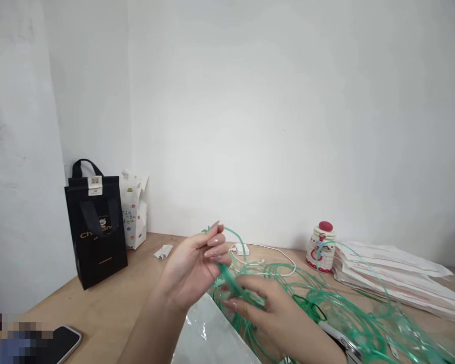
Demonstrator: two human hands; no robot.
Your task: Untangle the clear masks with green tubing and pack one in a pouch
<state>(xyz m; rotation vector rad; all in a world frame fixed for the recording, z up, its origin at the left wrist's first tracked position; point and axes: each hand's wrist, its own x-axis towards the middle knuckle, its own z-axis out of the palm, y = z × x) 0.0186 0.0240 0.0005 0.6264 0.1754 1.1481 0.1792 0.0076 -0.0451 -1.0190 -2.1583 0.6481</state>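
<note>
Your left hand (197, 270) is palm-up with its fingers curled in, gripping the upper end of a flattened bundle of translucent green plastic tubing (229, 279). Your right hand (271, 308) is half closed around the bundle's lower part, thumb on the near side; you have the bundle slanting between both hands, above the light brown wooden table (109, 308). Loose green tubing coils (349, 309) spread to the right of your hands, and a glossy white plastic sheet (208, 333) lies near, below them. On the far right, a white jar with a round red lid (321, 248) stands beside a stack of flat white packets (390, 270). At the left you have a black rectangular gift bag (98, 253), with a dark-screened phone (66, 344) nearer you
</note>
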